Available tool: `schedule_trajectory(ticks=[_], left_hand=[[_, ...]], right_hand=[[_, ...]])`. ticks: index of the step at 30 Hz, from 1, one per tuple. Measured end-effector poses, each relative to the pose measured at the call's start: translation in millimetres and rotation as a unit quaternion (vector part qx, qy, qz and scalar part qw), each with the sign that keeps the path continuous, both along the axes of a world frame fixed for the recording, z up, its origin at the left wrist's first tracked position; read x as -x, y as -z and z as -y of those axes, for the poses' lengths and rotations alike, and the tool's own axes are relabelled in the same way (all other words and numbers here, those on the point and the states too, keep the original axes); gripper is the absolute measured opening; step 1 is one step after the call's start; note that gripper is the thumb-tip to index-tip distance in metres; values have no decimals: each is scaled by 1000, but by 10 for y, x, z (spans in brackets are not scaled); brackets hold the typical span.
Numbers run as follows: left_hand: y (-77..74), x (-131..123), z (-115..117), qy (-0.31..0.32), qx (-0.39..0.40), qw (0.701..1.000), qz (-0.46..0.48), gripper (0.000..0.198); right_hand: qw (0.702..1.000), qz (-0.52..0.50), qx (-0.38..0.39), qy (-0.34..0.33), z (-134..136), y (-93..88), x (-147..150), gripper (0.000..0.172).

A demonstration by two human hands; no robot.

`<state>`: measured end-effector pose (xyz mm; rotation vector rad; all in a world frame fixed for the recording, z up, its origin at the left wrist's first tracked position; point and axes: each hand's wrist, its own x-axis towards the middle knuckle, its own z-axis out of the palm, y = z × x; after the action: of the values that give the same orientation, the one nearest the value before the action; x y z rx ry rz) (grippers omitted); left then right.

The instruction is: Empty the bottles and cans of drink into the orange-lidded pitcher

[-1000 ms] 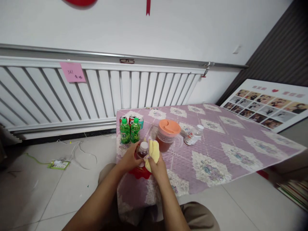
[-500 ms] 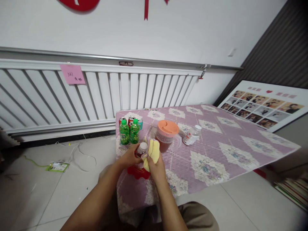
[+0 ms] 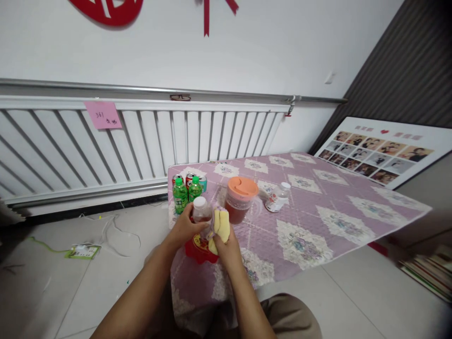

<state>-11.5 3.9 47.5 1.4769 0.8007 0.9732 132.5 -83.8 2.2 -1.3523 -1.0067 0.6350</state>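
- At the table's (image 3: pixel 259 245) left end: one clear bottle (image 3: pixel 200 213), clamped in the left hand (image 3: pixel 184 229).
- Beside it: one cloth (image 3: pixel 222 225), clamped in the right hand (image 3: pixel 227 246).
- Under the hands: one tray (image 3: pixel 192 252).
- Behind: two green bottles (image 3: pixel 180 197), at least three cans (image 3: pixel 202 183).
- Right: one jug (image 3: pixel 237 205), one labelled bottle (image 3: pixel 277 199).

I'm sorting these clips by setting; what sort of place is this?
Probably a room in a home: a white radiator runs along the wall, a flowered cloth covers the table, and a framed board of photos leans at the right.
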Motion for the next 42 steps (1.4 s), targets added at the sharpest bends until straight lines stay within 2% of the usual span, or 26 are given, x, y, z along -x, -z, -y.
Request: schedule_trajectory(ticks=[4,8,13,17,19,22,25,27,30,37,42], left_hand=[[-114,8,-4,-27,10,999,30,66],[-88,-56,-3,-93,-3,995,45,67],[-94,-159,76,-165,0,986,21,64],[-146,-151,120,-180,-12,983,-22,63],[-155,-111,116,-145,-25,989,-27,64],[-186,-38,110,-77,-29,997,-12,65],[-268,12,125,-40,0,999,32,67],[-323,24,141,-27,20,997,64,69],[-342,18,149,-24,21,996,78,71],[-222,-17,102,-75,-13,995,57,68],[-212,-16,83,-86,-6,995,52,64]], right_hand=[[999,-18,5,29,25,33,22,62],[998,-20,22,52,27,44,69,64],[986,117,-52,109,68,128,217,56],[980,155,-78,96,101,119,270,57],[990,99,-62,78,91,72,224,55],[996,-77,-7,34,59,-17,112,55],[965,-260,26,-27,49,-79,39,54],[944,-323,30,-66,60,-92,33,49],[937,-334,33,-96,85,-73,72,47],[939,-322,45,-112,173,-43,184,46],[929,-341,63,-129,355,-22,54,42]])
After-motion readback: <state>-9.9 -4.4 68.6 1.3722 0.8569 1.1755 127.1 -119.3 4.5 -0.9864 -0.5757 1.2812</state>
